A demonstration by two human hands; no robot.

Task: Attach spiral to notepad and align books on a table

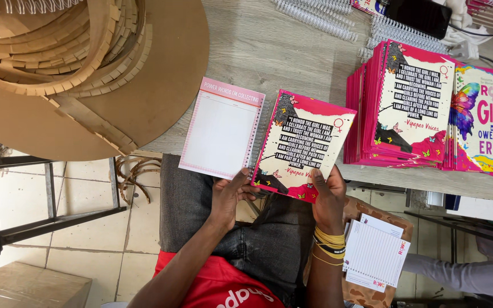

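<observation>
I hold an open notebook over my lap at the table's near edge. Its pink back cover (306,142), printed with black text bars and butterflies, tilts up to the right. My right hand (327,194) grips that cover's lower right corner; yellow bangles ring the wrist. The white inner page (222,128) with a pink header lies to the left on the table. My left hand (229,194) pinches the lower edge near the punched spine between page and cover.
A tall stack of pink covers (400,102) and colourful front covers (486,120) stands at the right on the wooden table (281,45). Metal spiral coils (320,17) lie at the back. Large brown cardboard discs and strips (75,68) fill the left. Loose white lined sheets (375,254) rest at my right.
</observation>
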